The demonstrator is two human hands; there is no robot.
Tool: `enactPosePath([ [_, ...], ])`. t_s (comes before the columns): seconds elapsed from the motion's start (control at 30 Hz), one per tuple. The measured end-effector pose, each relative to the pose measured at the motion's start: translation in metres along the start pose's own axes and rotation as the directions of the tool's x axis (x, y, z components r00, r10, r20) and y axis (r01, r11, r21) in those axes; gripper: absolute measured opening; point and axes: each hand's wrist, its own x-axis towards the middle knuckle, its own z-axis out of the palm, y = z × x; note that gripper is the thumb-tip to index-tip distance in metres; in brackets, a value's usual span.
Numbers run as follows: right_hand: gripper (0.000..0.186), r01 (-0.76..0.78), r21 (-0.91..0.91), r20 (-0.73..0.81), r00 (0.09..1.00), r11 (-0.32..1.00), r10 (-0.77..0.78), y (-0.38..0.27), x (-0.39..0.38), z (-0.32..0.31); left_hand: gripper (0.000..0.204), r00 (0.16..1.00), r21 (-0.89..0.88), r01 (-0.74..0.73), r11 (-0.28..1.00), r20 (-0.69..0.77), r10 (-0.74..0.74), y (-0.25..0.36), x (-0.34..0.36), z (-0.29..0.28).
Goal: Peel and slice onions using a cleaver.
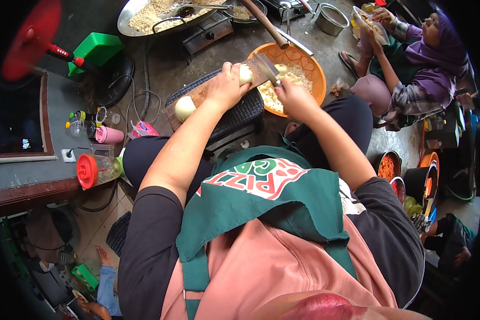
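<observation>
My left hand (226, 85) grips a peeled pale onion (245, 74) on a wooden board (200, 93), which lies across a black woven-textured stool (242, 117). Just right of it, my right hand (296, 98) is closed on the handle of a broad metal cleaver (266, 66), whose blade is beside the onion at the board's far end. A second whole pale onion (185, 109) rests toward the board's near left end. Behind my right hand sits an orange plastic bowl (317, 74) holding chopped pale pieces.
A wok (125, 18) of crumbly food on a stove (208, 37) is ahead. A red fan (29, 45), green bin (93, 48) and red-lidded blender (96, 170) are left. A seated co-worker (421, 64) is at right, above several pots (421, 181). Others' limbs (106, 288) show lower down.
</observation>
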Motion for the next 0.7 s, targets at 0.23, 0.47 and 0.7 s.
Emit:
enactPosePath([
  [0.23, 0.028, 0.113, -0.053, -0.025, 0.993, 0.992, -0.114, -0.012, -0.016, 0.025, 0.049, 0.988, -0.044, -0.108, 0.993, -0.115, 0.102, -0.014, 0.001, 0.01],
  [0.47, 0.028, 0.132, -0.186, -0.07, 0.987, 0.974, -0.147, -0.015, -0.01, 0.031, 0.044, 0.983, 0.005, -0.095, 0.995, -0.154, 0.095, -0.014, -0.001, 0.021],
  [0.7, 0.028, 0.167, -0.17, -0.085, 0.979, 0.971, -0.184, -0.017, 0.005, 0.033, 0.043, 0.96, 0.051, -0.143, 0.988, -0.235, 0.151, -0.014, -0.002, 0.027],
])
